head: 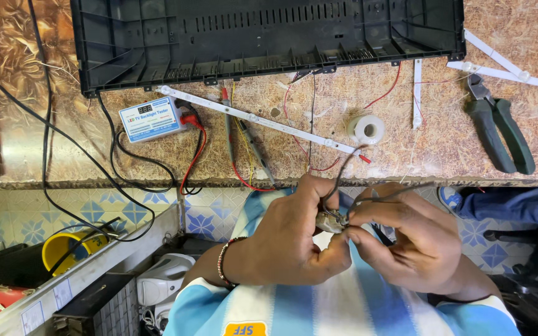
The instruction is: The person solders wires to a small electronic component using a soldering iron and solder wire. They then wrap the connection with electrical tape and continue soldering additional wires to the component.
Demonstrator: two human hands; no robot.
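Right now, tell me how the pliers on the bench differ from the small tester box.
The pliers are dark with green handles; the tester box is white and blue. The pliers lie at the right end with no leads; the tester box sits at the left, with red and black wires plugged in. Both rest flat on the bench, away from the hands.

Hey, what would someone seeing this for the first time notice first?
Front and centre, the left hand and right hand pinch a small metal part with dark wires. Beyond them, a big black plastic shell lies along the workbench's far edge, with a white light strip and green-handled pliers nearer.
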